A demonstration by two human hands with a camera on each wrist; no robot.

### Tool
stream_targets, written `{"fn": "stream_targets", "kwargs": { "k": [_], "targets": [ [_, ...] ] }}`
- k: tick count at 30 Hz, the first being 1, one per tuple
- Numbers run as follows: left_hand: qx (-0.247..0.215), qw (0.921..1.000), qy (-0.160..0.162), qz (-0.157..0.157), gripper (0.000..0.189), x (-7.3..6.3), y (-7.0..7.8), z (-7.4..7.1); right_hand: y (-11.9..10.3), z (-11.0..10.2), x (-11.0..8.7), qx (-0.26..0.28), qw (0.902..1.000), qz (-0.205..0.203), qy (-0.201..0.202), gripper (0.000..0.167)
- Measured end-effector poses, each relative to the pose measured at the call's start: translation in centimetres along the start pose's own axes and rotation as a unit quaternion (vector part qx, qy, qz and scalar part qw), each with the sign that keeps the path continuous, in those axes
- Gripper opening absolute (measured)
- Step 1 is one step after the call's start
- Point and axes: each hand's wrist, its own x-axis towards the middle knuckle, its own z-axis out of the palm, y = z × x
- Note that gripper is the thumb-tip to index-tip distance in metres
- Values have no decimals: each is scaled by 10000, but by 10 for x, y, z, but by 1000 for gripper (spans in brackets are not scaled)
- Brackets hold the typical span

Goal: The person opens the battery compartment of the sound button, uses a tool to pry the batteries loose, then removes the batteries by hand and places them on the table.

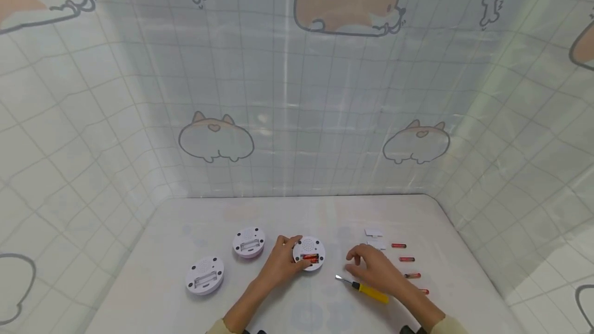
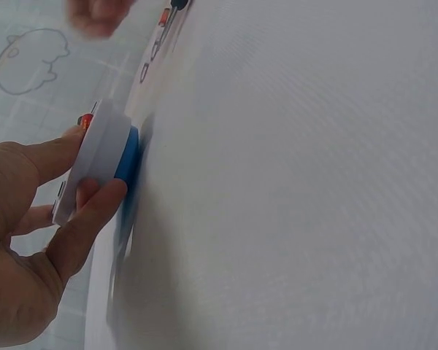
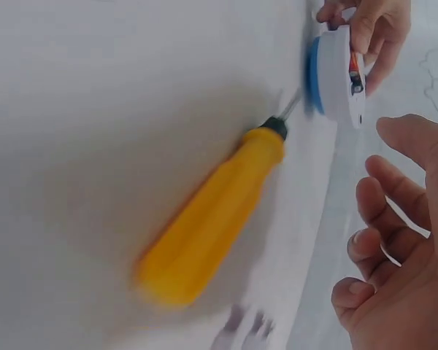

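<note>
My left hand (image 1: 280,263) grips a round white battery device (image 1: 309,244) by its rim, thumb over the near edge. Its underside faces up, with a speaker grille, dark feet and red batteries (image 1: 311,258) in the open compartment. A blue part shows beneath its white body (image 2: 128,154) in the left wrist view. Off to the right, my right hand (image 1: 373,269) hovers with fingers loosely bent and holds nothing. Just below that hand lies a screwdriver (image 1: 371,293) with a yellow handle, its metal tip toward the device.
Two similar round devices, one farther back (image 1: 249,251) and one nearer (image 1: 204,285), lie at the left with bare battery compartments facing up. Small white covers (image 1: 373,232) lie beyond my right hand. Several red batteries (image 1: 407,259) form a column at the right.
</note>
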Motion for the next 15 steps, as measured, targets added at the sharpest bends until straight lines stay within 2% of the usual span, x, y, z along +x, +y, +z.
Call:
{"fn": "stream_targets", "kwargs": {
  "k": [6, 11, 15],
  "targets": [
    [70, 9999, 49, 106, 75, -1, 1, -1, -15, 8, 32, 34, 9976, -688, 34, 26],
    [119, 9998, 39, 172, 76, -3, 1, -2, -24, 17, 53, -30, 9958, -902, -135, 36],
    [149, 9992, 92, 362, 76, -4, -1, -3, -29, 23, 62, -85, 9942, -1048, -204, 35]
  ]
}}
